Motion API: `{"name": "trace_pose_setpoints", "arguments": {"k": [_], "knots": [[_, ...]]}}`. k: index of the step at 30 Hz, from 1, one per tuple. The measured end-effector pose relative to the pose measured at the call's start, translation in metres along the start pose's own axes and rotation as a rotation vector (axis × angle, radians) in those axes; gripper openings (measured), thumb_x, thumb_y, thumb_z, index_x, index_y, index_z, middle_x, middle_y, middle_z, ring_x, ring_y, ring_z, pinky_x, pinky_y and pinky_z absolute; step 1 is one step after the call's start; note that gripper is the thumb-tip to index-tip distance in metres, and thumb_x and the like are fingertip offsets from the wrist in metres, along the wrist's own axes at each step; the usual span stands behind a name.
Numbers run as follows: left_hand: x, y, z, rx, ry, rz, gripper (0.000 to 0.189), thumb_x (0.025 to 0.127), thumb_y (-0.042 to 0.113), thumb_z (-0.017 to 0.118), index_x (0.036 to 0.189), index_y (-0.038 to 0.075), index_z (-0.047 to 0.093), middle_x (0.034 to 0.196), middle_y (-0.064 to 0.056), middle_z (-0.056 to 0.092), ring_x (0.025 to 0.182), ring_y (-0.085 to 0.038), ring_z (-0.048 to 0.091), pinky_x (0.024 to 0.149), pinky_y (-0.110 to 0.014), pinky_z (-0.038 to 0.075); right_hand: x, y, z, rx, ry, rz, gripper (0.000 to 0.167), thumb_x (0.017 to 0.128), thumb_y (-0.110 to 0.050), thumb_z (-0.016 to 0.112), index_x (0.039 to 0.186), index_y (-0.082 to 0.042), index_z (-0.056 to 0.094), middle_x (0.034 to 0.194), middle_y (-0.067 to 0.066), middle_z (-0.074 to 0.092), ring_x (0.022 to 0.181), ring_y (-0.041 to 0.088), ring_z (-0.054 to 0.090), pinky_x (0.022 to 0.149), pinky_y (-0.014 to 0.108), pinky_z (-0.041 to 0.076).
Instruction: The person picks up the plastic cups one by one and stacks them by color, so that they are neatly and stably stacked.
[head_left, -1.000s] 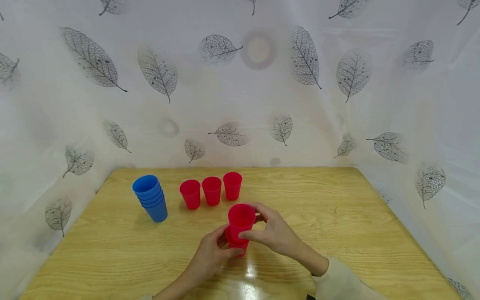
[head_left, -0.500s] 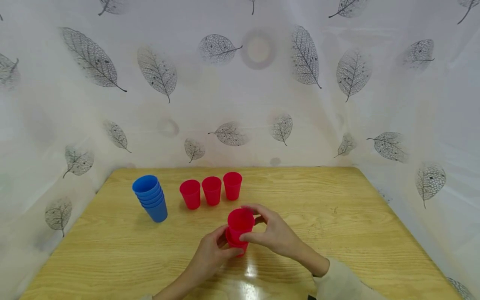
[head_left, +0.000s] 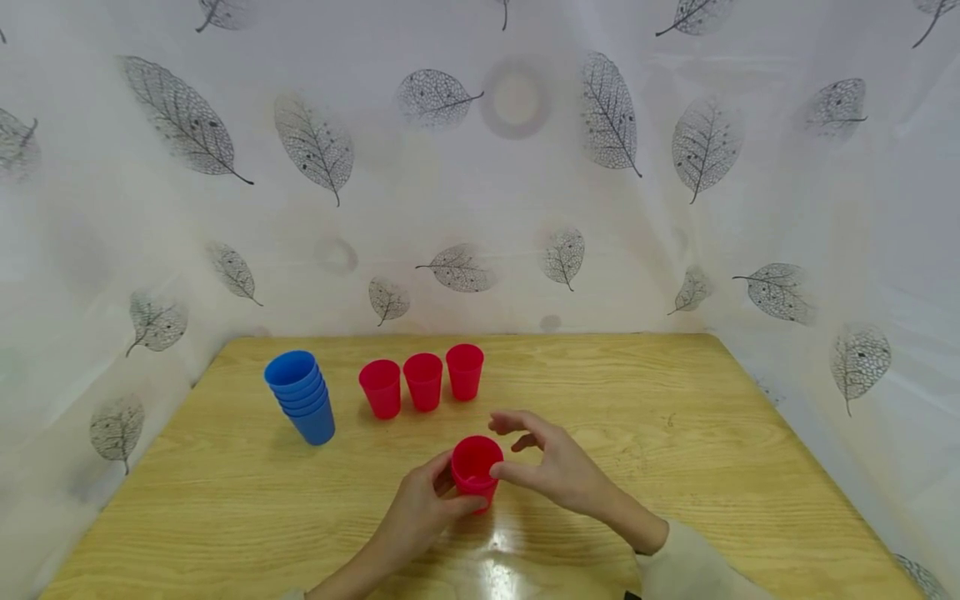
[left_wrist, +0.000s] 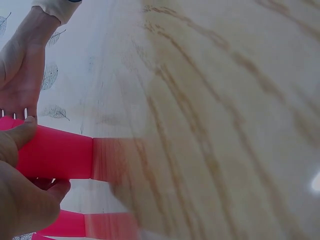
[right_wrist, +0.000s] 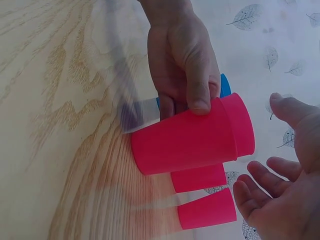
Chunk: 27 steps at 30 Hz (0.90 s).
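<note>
Two nested red cups (head_left: 476,475) stand upright near the middle front of the table. The upper cup's rim shows just above the lower one in the right wrist view. My left hand (head_left: 427,504) grips the lower cup (right_wrist: 185,142) from the left, thumb on the near side and fingers behind. To the right, my right hand (head_left: 555,467) has its fingers spread and holds nothing; its thumb tip lies close to the stack's rim in the head view. In the right wrist view, a gap shows between the right hand (right_wrist: 285,185) and the cups.
Behind the hands, three single red cups (head_left: 424,383) stand upright in a row. A stack of several blue cups (head_left: 300,396) is on the left of the wooden table (head_left: 637,400). A leaf-printed white sheet (head_left: 517,183) encloses the back and sides.
The right hand has lowered the upper red cup into the lower one, let go of it and drawn slightly to the right. The left hand has stayed in place.
</note>
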<state>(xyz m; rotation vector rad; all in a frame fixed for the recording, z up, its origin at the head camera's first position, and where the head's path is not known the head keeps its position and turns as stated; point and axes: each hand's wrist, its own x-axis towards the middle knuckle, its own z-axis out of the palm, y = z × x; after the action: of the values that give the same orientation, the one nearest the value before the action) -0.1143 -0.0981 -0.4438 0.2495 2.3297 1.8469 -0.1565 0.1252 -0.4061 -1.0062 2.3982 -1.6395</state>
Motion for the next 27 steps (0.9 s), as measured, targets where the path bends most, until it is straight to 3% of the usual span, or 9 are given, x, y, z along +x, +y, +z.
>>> {"name": "trace_pose_setpoints", "arguments": {"k": [6, 13, 16, 23, 27], "knots": [[0.001, 0.0, 0.0, 0.001, -0.001, -0.015, 0.066, 0.084, 0.018, 0.088, 0.141, 0.005, 0.059, 0.136, -0.011, 0.065, 0.124, -0.031, 0.063, 0.101, -0.035, 0.054, -0.003, 0.004, -0.003, -0.002, 0.011, 0.031, 0.05, 0.096, -0.017, 0.075, 0.141, -0.004, 0.057, 0.129, 0.005, 0.067, 0.119, 0.025, 0.06, 0.095, 0.036, 0.056], [-0.001, 0.001, 0.0, 0.002, 0.007, 0.0, 0.067, 0.083, 0.015, 0.088, 0.142, 0.003, 0.058, 0.136, -0.013, 0.065, 0.125, -0.032, 0.062, 0.101, -0.038, 0.054, -0.003, 0.008, -0.007, 0.015, 0.014, 0.07, 0.05, 0.098, -0.018, 0.073, 0.142, -0.003, 0.056, 0.13, 0.007, 0.066, 0.121, 0.041, 0.058, 0.096, 0.037, 0.056], [-0.001, 0.002, 0.0, 0.004, 0.006, -0.003, 0.067, 0.083, 0.016, 0.088, 0.142, 0.003, 0.058, 0.137, -0.013, 0.065, 0.126, -0.032, 0.062, 0.102, -0.039, 0.054, -0.003, 0.011, -0.008, 0.026, 0.007, 0.067, 0.05, 0.098, -0.017, 0.073, 0.142, -0.003, 0.056, 0.13, 0.007, 0.066, 0.122, 0.041, 0.058, 0.096, 0.039, 0.056], [-0.001, 0.0, 0.001, 0.039, 0.019, 0.0, 0.067, 0.082, 0.019, 0.089, 0.141, 0.004, 0.059, 0.135, -0.012, 0.065, 0.124, -0.032, 0.062, 0.102, -0.04, 0.055, -0.005, 0.019, -0.01, 0.082, -0.079, 0.047, 0.061, 0.093, -0.011, 0.077, 0.147, -0.002, 0.052, 0.136, 0.013, 0.063, 0.123, 0.041, 0.056, 0.097, 0.039, 0.055], [-0.001, -0.001, 0.001, 0.065, 0.038, 0.029, 0.063, 0.081, 0.019, 0.09, 0.137, 0.005, 0.063, 0.128, -0.011, 0.063, 0.118, -0.03, 0.063, 0.098, -0.035, 0.057, -0.006, 0.025, -0.007, 0.059, -0.133, 0.044, 0.064, 0.091, -0.009, 0.079, 0.148, 0.0, 0.05, 0.138, 0.013, 0.062, 0.121, 0.033, 0.058, 0.096, 0.038, 0.055]]}}
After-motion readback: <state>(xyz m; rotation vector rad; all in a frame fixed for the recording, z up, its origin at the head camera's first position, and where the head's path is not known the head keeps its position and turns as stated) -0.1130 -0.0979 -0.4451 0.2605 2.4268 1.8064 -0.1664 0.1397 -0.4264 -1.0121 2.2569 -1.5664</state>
